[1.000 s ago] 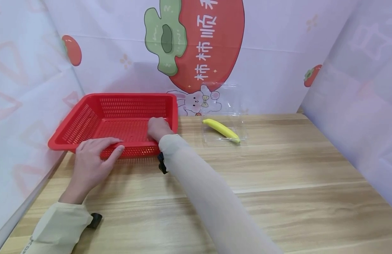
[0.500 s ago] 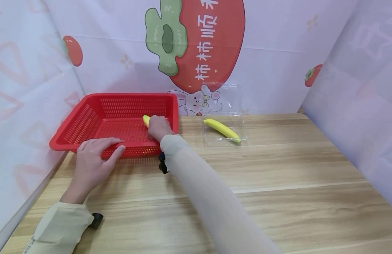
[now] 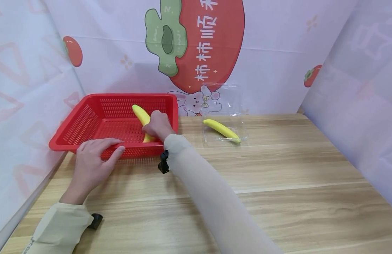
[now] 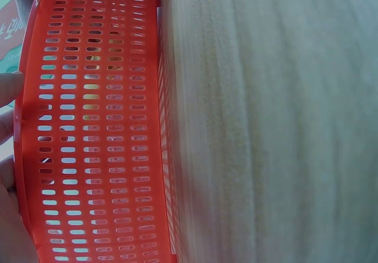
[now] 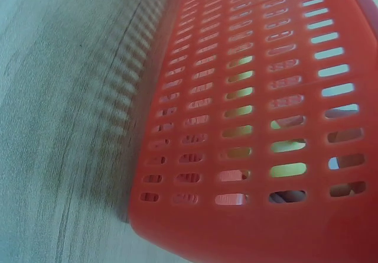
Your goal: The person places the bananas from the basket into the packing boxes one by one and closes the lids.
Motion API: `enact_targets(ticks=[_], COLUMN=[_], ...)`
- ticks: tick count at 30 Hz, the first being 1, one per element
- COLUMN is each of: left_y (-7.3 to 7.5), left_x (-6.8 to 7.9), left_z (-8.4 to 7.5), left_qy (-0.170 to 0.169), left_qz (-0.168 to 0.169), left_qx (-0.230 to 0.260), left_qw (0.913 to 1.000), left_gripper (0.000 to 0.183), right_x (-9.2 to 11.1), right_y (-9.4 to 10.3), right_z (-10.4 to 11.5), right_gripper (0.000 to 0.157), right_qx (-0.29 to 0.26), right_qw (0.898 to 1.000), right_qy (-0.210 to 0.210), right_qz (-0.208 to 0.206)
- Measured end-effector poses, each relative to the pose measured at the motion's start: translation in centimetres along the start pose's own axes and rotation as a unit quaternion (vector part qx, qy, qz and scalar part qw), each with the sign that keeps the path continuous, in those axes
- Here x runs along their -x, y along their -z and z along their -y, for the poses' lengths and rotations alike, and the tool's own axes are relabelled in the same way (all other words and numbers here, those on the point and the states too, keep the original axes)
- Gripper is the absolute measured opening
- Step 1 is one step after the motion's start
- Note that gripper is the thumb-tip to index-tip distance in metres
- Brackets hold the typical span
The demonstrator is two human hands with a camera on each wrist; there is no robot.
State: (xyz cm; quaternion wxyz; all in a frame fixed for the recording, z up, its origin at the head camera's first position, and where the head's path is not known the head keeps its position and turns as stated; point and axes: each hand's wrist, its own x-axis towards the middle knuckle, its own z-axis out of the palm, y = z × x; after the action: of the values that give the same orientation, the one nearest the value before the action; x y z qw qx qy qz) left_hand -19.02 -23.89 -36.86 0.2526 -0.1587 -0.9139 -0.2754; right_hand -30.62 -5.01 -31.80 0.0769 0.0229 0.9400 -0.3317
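Observation:
In the head view, a red plastic basket (image 3: 120,144) with slotted walls stands at the left. My left hand (image 3: 92,162) holds its front rim, fingers over the edge and thumb on the outer side. Inside the basket's right half, my right hand (image 3: 158,125) grips a yellow banana (image 3: 140,113) around its middle; the banana slants, its upper end raised toward the back wall. Through the slots in the right wrist view, bits of yellow banana (image 5: 288,169) show, with the fingers mostly hidden behind the basket wall (image 5: 260,233).
A clear plastic clamshell box (image 3: 222,98) stands with its lid up, right of the basket. Another banana (image 3: 222,130) lies in its base. Patterned cloth (image 3: 272,63) encloses the wooden table (image 3: 278,176) at the back and sides.
The banana was hidden at first, then its tip appeared past my right hand. Now it is lifted and tilted up inside the basket. My left hand has stayed on the rim.

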Motion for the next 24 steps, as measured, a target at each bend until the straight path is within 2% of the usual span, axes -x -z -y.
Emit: enact_targets(ticks=[10, 18, 24], left_y=[0.10, 0.13, -0.03], left_x=[0.00, 0.14, 0.04], left_z=[-0.03, 0.03, 0.07], left_qy=[0.004, 0.000, -0.002], left_qz=[0.002, -0.001, 0.001], left_qx=[0.000, 0.002, 0.002], left_qw=[1.0000, 1.0000, 1.0000], left_gripper=[0.030, 0.029, 0.030], right_x=[0.07, 0.30, 0.47], right_y=[0.18, 0.17, 0.35], right_z=[0.20, -0.08, -0.55], right_gripper=[0.032, 0.027, 0.034], right_qx=[-0.041, -0.086, -0.139], right_qw=[0.999, 0.995, 0.986], right_qy=[0.001, 0.033, 0.067], right_qz=[-0.015, -0.044, -0.059])
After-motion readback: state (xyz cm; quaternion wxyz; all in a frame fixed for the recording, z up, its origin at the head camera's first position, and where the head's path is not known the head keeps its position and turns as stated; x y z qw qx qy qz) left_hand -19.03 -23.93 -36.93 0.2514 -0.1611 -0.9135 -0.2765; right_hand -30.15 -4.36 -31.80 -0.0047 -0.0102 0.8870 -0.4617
